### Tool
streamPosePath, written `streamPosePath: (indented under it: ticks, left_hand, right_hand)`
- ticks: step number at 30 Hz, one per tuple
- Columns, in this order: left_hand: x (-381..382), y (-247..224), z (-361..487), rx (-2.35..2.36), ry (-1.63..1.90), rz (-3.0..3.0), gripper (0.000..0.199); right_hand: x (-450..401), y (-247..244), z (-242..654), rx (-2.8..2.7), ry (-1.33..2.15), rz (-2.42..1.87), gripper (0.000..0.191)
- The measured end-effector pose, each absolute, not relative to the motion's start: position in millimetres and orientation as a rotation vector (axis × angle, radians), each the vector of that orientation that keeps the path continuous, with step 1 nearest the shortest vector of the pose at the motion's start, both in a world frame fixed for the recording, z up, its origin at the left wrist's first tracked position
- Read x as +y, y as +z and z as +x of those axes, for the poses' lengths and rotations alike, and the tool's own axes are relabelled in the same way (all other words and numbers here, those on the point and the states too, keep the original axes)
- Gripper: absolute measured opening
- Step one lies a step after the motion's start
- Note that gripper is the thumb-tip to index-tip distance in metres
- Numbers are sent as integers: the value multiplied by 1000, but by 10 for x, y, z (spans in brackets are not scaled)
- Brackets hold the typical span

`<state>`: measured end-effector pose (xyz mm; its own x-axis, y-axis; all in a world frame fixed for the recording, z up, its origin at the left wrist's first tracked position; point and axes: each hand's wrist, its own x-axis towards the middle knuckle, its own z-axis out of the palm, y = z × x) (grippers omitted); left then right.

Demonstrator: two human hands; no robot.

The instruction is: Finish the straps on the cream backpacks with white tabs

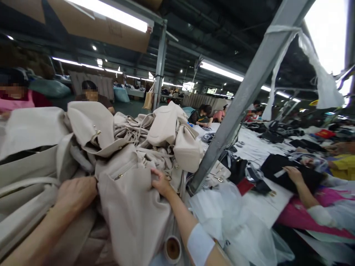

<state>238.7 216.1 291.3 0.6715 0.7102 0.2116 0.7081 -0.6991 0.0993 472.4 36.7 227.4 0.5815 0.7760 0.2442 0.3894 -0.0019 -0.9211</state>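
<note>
Beige bag: between our 2 hands, rim up, body hanging down twd us; long axis approx. top-to-bottom of view, slight lean.
R hand: at upper R edge of beige bag, thumb + index pinching the rim; bag lies L of & below these fingers.
L hand: fingers curled, at bag's upper L side; tips hidden, so we can't tell what, if anything, they grip. Bag lies to its R.
Nearer: R hand, clearly touching; L hand right beside, contact unclear.
Zip: w/ metal pull, near the rim, between our 2 hands.
Bag pile: same pale colour, beyond our hands.
Grey post: R of pile, slanting.
Clear plastic: R of our R forearm.
Round container: brown inside, just R of bag's lower part.
</note>
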Motion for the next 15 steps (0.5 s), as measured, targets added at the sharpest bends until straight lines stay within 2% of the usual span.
streamPosePath:
  ticks: [3, 8, 12, 15]
  left_hand:
    - [1921, 2957, 2484, 1296, 119, 3072, 37]
    - [1743, 2938, 2436, 1323, 3, 3114, 45]
    - [1687, 2926, 2355, 1367, -17, 3117, 41]
    - [1682, 2946, 2331, 1379, 7, 3092, 38]
  right_hand:
    - [306, 2238, 4752, -985, 465, -1549, 68]
    - [248, 2210, 4743, -923, 582, -1461, 69]
    - [114, 2510, 4674, -899, 738, -1379, 68]
    - [-385, 2818, 4800, -898, 880, -1295, 60]
